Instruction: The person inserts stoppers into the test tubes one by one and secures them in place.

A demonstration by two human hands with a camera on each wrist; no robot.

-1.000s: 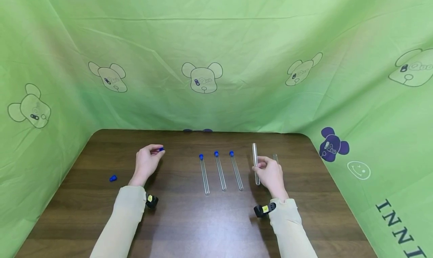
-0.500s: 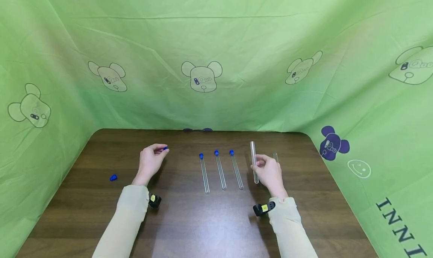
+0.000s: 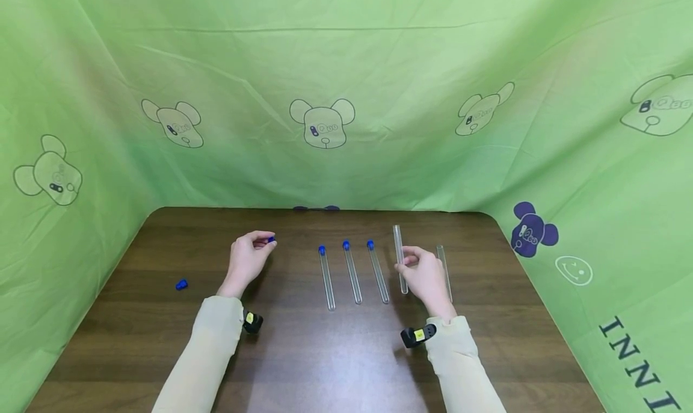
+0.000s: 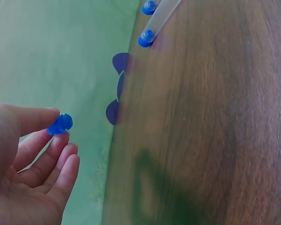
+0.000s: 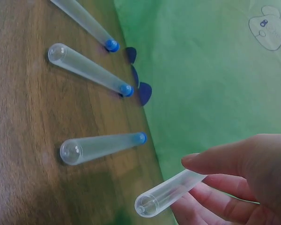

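Note:
Between thumb and fingertips, my left hand pinches a small blue stopper above the table's left half. My right hand grips a clear test tube, whose top end has no stopper on it. The tube's rounded bottom points toward the camera in the right wrist view. Between the hands lie three test tubes with blue stoppers: a left one, a middle one and a right one. Another tube without a stopper lies just right of my right hand, which partly hides it.
A loose blue stopper lies on the left of the brown wooden table. Green cloth with bear-head drawings surrounds the table's back and sides. Each wrist wears a small black camera, a left one and a right one.
My left hand has moved a little to the right with the stopper. The right hand has shifted slightly left with its tube, so more of the tube beside it shows.

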